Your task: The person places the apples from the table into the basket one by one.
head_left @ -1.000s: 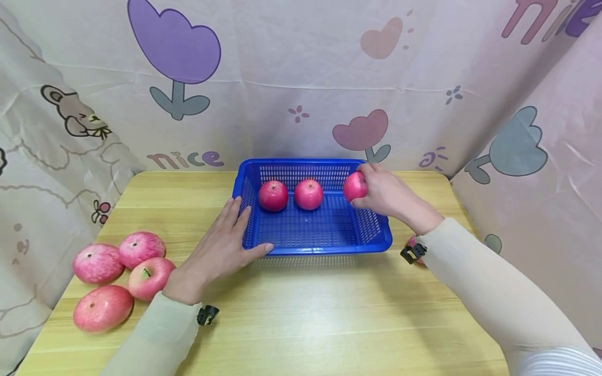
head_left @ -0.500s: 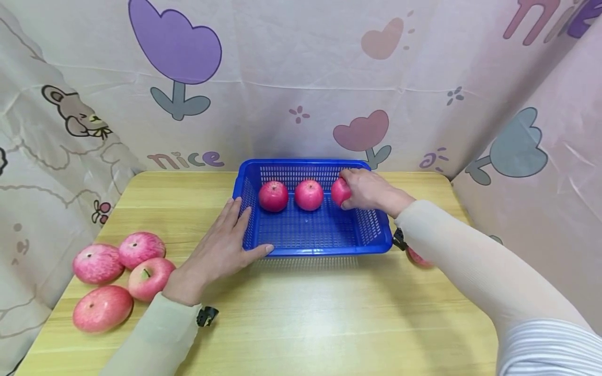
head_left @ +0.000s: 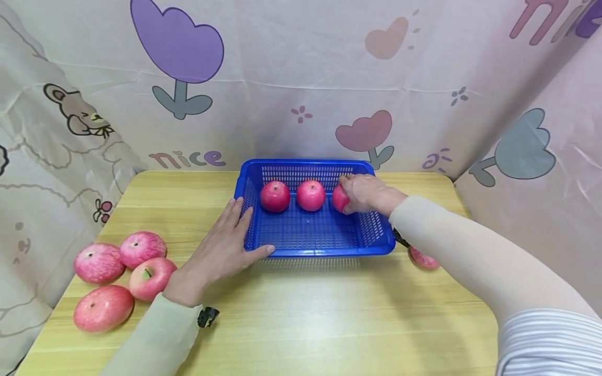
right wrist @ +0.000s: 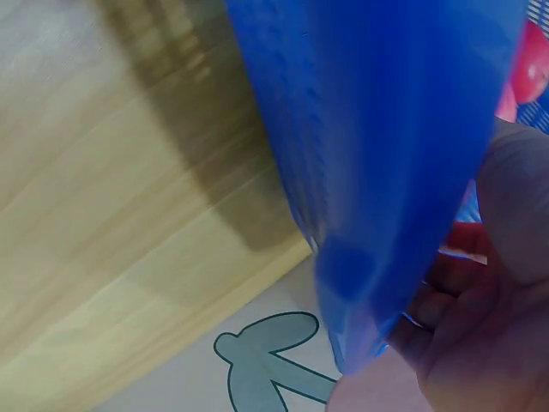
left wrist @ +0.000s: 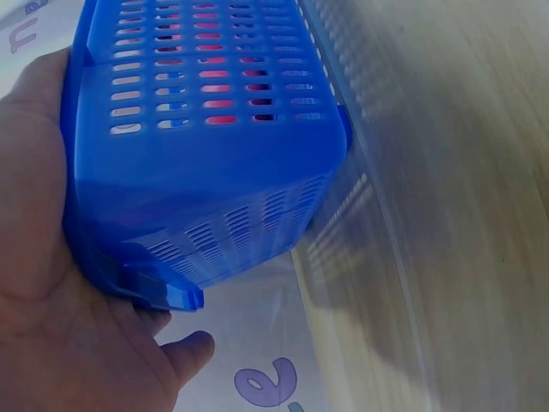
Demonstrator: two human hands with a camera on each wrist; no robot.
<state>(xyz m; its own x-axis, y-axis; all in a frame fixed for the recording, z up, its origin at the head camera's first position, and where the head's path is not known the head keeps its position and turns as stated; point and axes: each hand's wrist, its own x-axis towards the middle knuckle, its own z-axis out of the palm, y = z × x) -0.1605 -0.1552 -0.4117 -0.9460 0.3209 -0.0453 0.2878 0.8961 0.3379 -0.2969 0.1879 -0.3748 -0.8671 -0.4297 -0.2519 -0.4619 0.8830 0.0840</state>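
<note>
A blue slotted plastic basket (head_left: 305,250) stands at the back of the table. Inside, along its far side, sit two red apples, a left one (head_left: 275,197) and a middle one (head_left: 311,196). My right hand (head_left: 369,193) reaches over the right rim and grips a third apple (head_left: 339,199) beside them, its fingers curled round it. My left hand (head_left: 221,245) lies with extended fingers on the basket's left front corner, the thumb along the front rim. In the left wrist view the palm is against the rim of the basket (left wrist: 206,146).
Several apples (head_left: 103,308) are grouped at the table's left. Another apple (head_left: 423,258) lies right of the basket, partly hidden by my right sleeve. A printed cloth (head_left: 282,78) hangs behind the wooden table (head_left: 301,318).
My right hand has moved left and down into the basket with its apple, bringing it beside the middle one. My left hand has stayed on the corner.
</note>
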